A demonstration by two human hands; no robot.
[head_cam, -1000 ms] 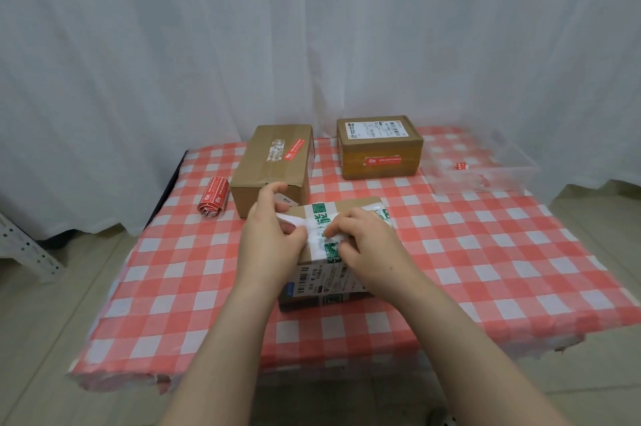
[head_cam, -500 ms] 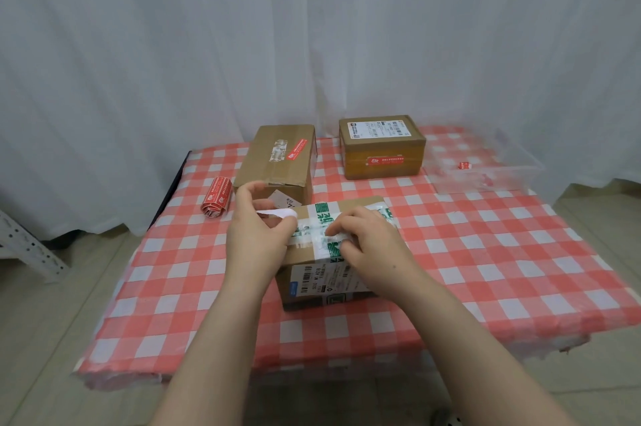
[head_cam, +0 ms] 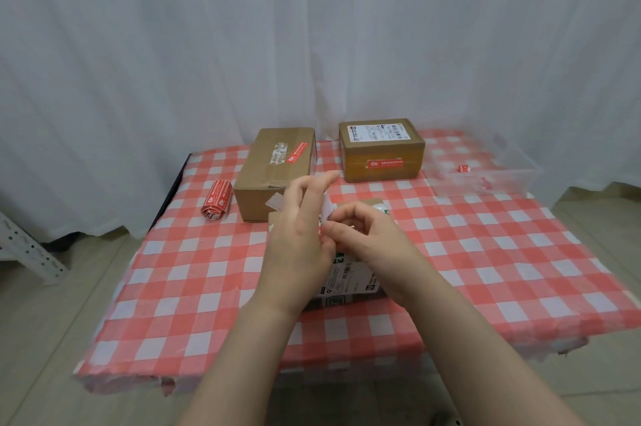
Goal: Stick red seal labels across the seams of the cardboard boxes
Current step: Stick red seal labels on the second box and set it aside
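Looks like two down, one to go: far-left box (head_cam: 274, 170) and far-right box (head_cam: 381, 147) both wear red seals (head_cam: 385, 163), while over the near box (head_cam: 347, 274) the right hand (head_cam: 371, 234) pinches a part-peeled label (head_cam: 321, 233), and I can't tell if the mostly straight-fingered left hand (head_cam: 298, 238) grips anything.

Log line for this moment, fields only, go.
phase: peel above near box | left hand: at white backing strip, grip unclear | right hand: pinching red seal label | far left box, far right box: labelled

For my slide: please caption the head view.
Left hand and right hand work a seal label above the nearest box.
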